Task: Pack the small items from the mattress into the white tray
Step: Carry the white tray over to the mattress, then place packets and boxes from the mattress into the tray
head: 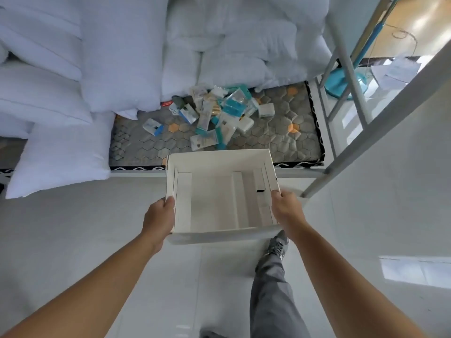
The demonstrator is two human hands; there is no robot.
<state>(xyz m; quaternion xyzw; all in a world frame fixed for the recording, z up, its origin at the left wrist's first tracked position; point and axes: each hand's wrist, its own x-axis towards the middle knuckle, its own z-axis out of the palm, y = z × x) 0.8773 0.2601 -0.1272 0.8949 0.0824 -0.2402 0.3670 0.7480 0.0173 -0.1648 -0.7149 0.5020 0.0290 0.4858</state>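
Holding the white tray [214,206] by both side walls, above the floor [73,240], with its far wall just at the near edge of the mattress [280,137]. Grip of the left hand [158,220] clamped on the wall at 9 o'clock, thumb over the rim. Grip of the right hand [286,208] clamped on the wall at 3 o'clock in the same manner. Nothing inside the tray, so judged as the very beginning of the packing.

Small items [214,113] heaped on the mattress at 12 o'clock from the tray, near but not touching it, in front of the pillows [48,93]. Heap spread roughly from 9 to 3 o'clock, parallel to the far wall of the tray. One blue-white box [152,126] lying apart toward 11 o'clock, closer to the left hand. One white box [266,109] toward 1 o'clock, closer to the right hand. Middle of the heap about equally far from both hands.

Probably best to set the tray down on the mattress at 12 o'clock first, then to free one grip and reach straight forward.
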